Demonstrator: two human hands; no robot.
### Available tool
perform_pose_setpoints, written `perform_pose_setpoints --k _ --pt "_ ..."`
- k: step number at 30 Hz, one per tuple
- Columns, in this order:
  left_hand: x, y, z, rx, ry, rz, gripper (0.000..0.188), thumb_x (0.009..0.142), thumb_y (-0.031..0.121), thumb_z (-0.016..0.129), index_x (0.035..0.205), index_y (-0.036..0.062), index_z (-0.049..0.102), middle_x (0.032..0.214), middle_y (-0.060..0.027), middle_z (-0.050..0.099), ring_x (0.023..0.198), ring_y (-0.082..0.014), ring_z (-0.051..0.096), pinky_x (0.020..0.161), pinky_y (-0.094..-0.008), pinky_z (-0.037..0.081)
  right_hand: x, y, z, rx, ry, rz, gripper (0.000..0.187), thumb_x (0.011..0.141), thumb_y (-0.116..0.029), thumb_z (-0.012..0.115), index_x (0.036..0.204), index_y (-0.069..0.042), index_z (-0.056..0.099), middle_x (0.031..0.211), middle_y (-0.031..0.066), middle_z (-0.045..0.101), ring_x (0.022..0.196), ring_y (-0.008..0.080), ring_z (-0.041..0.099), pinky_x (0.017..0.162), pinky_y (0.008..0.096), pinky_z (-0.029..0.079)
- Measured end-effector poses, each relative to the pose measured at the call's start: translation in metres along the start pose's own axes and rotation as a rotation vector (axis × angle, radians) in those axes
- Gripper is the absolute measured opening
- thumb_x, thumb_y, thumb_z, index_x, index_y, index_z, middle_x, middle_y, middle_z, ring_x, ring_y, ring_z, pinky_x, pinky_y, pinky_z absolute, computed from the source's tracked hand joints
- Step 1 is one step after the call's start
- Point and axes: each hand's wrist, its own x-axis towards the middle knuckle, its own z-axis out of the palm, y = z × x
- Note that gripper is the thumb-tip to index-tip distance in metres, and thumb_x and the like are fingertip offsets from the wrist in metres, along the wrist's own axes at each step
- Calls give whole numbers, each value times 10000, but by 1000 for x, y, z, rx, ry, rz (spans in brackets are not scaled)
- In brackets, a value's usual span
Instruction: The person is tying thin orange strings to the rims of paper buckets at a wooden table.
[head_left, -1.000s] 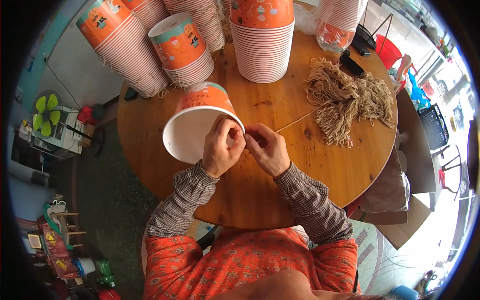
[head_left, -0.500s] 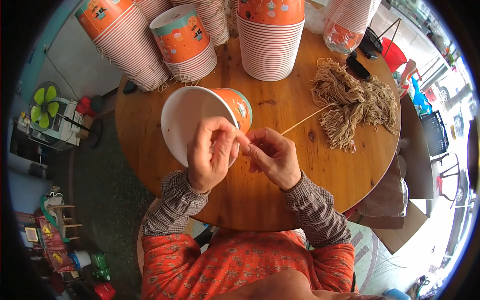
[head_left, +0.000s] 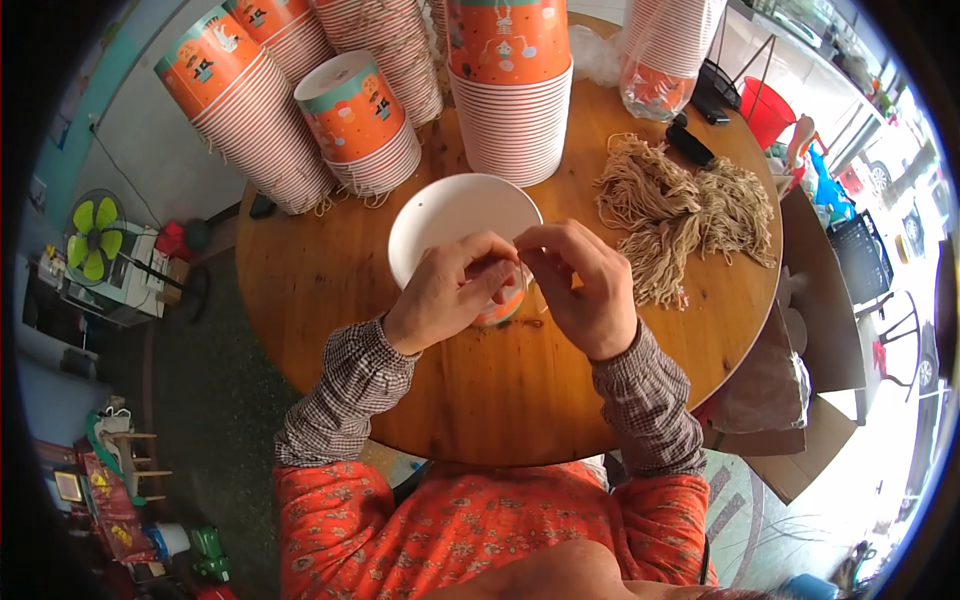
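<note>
The left hand [head_left: 452, 290] gripped the near rim of a paper bucket [head_left: 455, 225], white inside and orange outside, which stood upright on the round wooden desk [head_left: 330, 290]. The right hand [head_left: 583, 285] had its fingertips pinched together at that same rim, just beside the left. A heap of tan string [head_left: 680, 205] lay to the right, and stacks of buckets [head_left: 510, 95] stood behind.

The person wears an orange top with a small flower pattern. Over both forearms there are brown-and-white checked sleeve covers, tight at the wrists. The hands are bare.
</note>
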Motion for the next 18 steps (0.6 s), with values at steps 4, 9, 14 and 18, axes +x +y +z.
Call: perform_pose_setpoints --k 4,9,14,18 --pt "9 1 9 -110 -158 54 97 928 70 569 934 -19 608 774 -24 630 679 -77 603 625 -223 499 9 22 -9 63 -45 98 155 819 -3 631 969 -39 613 821 92 619 678 217 629 602 300 498" --pt "15 2 9 -135 -76 -147 148 945 100 558 931 -37 613 785 -30 642 668 -64 611 635 -205 492 -8 44 -15 -78 233 332 114 819 -27 656 933 -24 650 838 85 602 617 162 577 579 275 479" --pt "11 2 14 -133 -15 -72 132 954 93 545 966 -25 602 826 -32 649 711 -61 619 662 -206 507 -40 32 -12 138 48 339 124 827 -68 695 946 -38 682 765 43 551 625 110 531 566 248 445" --pt "12 6 18 -127 -30 -63 118 951 83 546 969 -22 596 847 -35 645 735 -66 618 683 -213 513 -41 45 -6 244 -8 326 139 832 -101 710 952 -33 692 776 23 535 623 89 503 574 238 431"
